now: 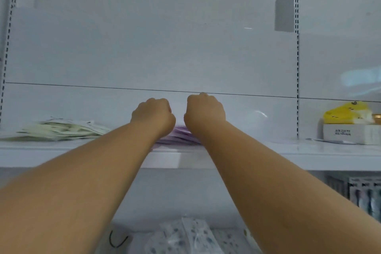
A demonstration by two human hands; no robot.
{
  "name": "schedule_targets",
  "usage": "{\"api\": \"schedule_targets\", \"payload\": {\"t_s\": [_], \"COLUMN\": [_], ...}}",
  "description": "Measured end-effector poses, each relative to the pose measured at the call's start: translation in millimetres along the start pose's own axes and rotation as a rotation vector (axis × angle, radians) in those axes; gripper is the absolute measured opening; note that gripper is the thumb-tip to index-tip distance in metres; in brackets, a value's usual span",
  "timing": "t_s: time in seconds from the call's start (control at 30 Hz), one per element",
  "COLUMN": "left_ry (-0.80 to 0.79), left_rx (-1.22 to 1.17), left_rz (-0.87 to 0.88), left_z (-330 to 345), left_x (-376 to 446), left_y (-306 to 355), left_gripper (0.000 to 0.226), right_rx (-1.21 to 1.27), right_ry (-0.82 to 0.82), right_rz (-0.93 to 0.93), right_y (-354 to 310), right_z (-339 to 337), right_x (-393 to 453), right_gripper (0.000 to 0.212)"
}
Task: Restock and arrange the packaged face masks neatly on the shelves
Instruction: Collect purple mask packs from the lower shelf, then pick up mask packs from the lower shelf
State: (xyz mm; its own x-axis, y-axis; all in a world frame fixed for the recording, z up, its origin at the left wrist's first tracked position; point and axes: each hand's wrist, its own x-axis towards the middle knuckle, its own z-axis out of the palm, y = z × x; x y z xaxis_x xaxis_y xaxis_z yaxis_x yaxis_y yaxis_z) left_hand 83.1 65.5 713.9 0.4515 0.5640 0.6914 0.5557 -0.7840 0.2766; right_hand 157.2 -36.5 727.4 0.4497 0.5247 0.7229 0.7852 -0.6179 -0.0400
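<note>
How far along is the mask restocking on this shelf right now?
Done: a fanned pile of pale green mask packets lies at the white shelf's left end. In hand: the left hand and right hand, fingers curled, are over a purple packet stack at the shelf's middle. Left: the patterned mask packets lie loose below, and the green pile looks untidy.
</note>
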Motion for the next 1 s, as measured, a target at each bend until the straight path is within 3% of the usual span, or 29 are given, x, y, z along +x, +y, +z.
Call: {"api": "schedule_targets", "payload": {"t_s": [0.2, 0.4, 0.53, 0.67, 1.0], "left_ry": [0.246, 0.323, 0.152, -0.06, -0.414], "left_rx": [-0.209, -0.401, -0.413, -0.397, -0.366], "left_rz": [0.242, 0.396, 0.392, 0.281, 0.02], "left_z": [-33.4, -42.2, -15.6, 12.8, 126.5], "left_x": [-83.5, -232.4, -343.4, -425.8, -525.9], "left_y": [-29.5, -82.3, -124.3, -152.6, -163.7], "left_gripper": [0.022, 0.019, 0.022, 0.024, 0.022], "right_rx": [-0.011, 0.341, 0.462, 0.52, 0.644], "right_ry": [0.166, 0.259, 0.209, 0.104, -0.216], "right_rz": [-0.095, -0.039, 0.005, 0.07, 0.236], "right_y": [-34.4, -67.2, -90.7, -102.7, -46.0], "right_z": [-24.4, -32.1, 4.3, 41.7, 158.3], "right_x": [-73.4, -213.5, -325.8, -404.3, -512.1], "right_gripper": [0.008, 0.018, 0.015, 0.011, 0.007]}}
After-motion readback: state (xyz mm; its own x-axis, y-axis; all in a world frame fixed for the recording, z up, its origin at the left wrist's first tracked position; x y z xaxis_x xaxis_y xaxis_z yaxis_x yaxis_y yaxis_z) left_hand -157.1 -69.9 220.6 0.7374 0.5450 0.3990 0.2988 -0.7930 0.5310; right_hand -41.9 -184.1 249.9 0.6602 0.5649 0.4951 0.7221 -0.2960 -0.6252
